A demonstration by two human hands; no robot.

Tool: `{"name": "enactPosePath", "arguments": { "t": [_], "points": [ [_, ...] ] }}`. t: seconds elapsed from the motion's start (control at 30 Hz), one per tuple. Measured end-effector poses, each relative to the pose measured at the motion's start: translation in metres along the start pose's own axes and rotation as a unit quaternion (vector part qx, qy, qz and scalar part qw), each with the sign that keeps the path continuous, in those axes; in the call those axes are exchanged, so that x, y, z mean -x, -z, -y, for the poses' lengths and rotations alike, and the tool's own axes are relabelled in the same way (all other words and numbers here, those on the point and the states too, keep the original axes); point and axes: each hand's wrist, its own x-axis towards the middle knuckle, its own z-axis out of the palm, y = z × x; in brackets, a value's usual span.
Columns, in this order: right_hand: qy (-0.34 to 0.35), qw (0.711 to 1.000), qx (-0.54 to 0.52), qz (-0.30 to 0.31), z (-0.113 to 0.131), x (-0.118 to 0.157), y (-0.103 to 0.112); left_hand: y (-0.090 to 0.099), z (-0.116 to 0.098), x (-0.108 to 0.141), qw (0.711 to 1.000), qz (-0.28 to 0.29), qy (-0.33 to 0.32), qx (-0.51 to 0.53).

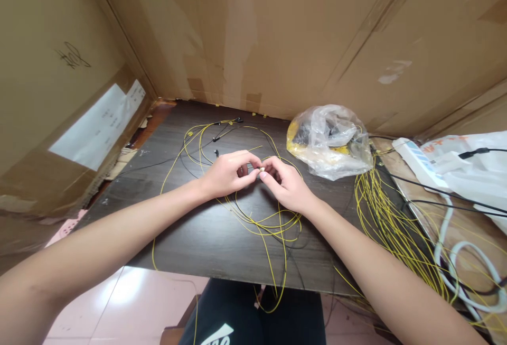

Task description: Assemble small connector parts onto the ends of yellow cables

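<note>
My left hand (233, 173) and my right hand (285, 184) meet over the middle of the dark tabletop. Between their fingertips is a small pale yellow piece (262, 169), pinched from both sides; it is too small to make out fully. Thin yellow cables (273, 223) lie in loose loops beneath and around both hands, and some hang over the front edge. Beyond my left hand, several small black connectors (216, 139) sit at cable ends. The fingers hide part of the wires near the pinch.
A clear plastic bag (330, 141) with yellow and black contents stands at the back right. Below it, a thick bundle of yellow cables (380, 223) runs off the table. A white power strip (420, 164) lies further right. Cardboard walls (245, 33) close in the table (178, 244).
</note>
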Motion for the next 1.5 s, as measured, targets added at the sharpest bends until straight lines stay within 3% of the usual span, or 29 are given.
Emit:
{"name": "enactPosePath", "arguments": {
  "t": [0.43, 0.7, 1.5],
  "points": [
    [0.026, 0.998, 0.053, 0.011, -0.0041, -0.0023, 0.0012, 0.0008, -0.0023, -0.0001, 1.000, 0.007, -0.014, -0.004],
    [-0.001, 1.000, -0.003, -0.003, 0.0015, -0.0002, 0.0011, -0.0002, 0.0000, -0.0003, 1.000, 0.003, 0.012, 0.000],
    [0.013, 0.999, 0.040, 0.005, -0.0013, -0.0005, 0.0018, 0.0007, -0.0029, -0.0005, 1.000, 0.003, -0.007, -0.005]
  ]
}}
